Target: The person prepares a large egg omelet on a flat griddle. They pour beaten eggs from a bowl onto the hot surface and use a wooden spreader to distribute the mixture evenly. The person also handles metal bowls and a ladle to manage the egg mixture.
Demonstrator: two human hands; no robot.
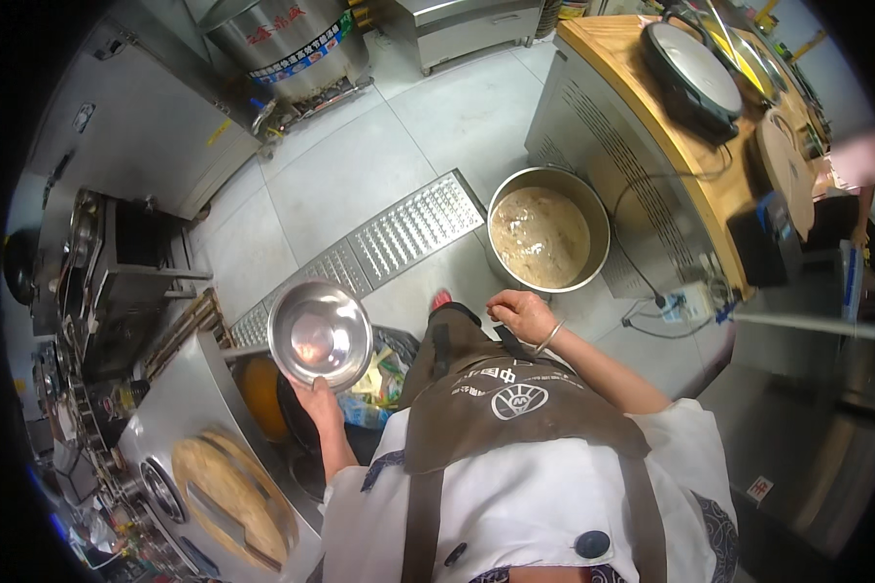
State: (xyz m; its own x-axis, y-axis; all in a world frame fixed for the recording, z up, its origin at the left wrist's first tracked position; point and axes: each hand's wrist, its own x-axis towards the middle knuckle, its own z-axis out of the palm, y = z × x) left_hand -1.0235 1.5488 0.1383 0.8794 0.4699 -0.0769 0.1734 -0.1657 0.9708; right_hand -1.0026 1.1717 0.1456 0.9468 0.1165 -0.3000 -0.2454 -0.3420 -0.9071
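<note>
I count my two hands (523,316), one steel bowl (319,335) in my grip and one pot (601,231) on the floor (321,151). I also see one bracelet (550,337), two dark coat buttons (591,544) and one large steel vat (311,85) ahead.

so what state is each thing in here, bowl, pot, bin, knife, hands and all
metal bowl: gripped in the left hand, looks empty
right hand: fingers curled, nothing visibly held
large pot: uncovered, well filled with murky brownish liquid
bin: open, scraps inside
knife: lying on the round board
</note>
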